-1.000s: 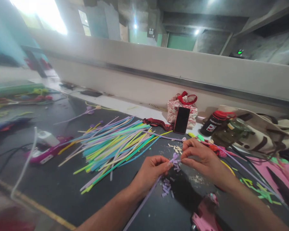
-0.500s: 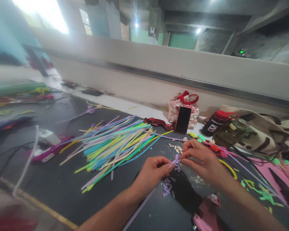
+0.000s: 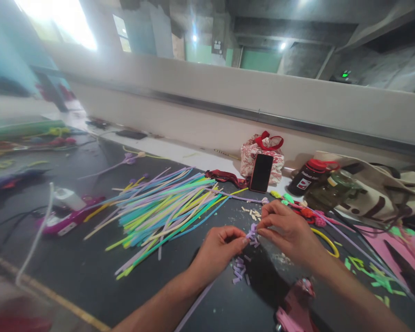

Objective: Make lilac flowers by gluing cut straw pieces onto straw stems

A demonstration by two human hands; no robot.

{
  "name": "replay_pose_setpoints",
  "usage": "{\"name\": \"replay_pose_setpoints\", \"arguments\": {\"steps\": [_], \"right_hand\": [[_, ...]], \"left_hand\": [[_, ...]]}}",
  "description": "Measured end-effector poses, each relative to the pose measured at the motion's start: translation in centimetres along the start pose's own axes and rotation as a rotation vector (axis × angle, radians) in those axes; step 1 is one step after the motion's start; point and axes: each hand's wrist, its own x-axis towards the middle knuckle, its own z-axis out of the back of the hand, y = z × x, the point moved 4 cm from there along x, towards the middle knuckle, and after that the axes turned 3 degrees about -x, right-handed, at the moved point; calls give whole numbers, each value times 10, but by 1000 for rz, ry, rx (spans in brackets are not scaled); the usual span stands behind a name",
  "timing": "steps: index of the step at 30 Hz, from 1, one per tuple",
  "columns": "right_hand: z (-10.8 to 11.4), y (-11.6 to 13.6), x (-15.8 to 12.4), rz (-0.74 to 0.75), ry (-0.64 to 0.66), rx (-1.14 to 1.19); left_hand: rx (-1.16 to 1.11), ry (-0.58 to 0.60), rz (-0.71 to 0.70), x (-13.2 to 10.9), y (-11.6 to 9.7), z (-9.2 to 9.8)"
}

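My left hand [image 3: 224,244] is closed in a pinch on a small purple pipe-cleaner flower [image 3: 251,232]. Its long purple stem [image 3: 198,302] runs down below the left wrist toward the bottom edge. From the other side, my right hand [image 3: 280,226] pinches the flower's right edge between thumb and fingertips, which partly hide it. Short cut purple pieces [image 3: 239,269] lie on the dark table under the hands. Cream cut pieces [image 3: 254,214] are scattered just beyond the fingers.
A heap of colourful pipe cleaners [image 3: 169,203] covers the table's middle left. A magenta glue gun [image 3: 69,219] lies farther left. At the back stand a phone [image 3: 262,172], a patterned bag [image 3: 247,157] and a black bottle [image 3: 306,177]. A pink tool [image 3: 295,306] lies near the front edge.
Both hands stay at the purple flower with almost the same grip. The whole view has shifted very slightly.
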Motion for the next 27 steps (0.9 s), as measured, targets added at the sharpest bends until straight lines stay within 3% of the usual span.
{"name": "replay_pose_setpoints", "arguments": {"steps": [13,21,27], "right_hand": [[-3,-2,-3,47,-71,-66],[0,-3,-7,34,-148,5],[10,-9,-10,-108,-334,162]], "left_hand": [[43,4,13,0,-1,0],[-200,2,112,1,-2,-1],[-462,108,318,3,12,-2]]}}
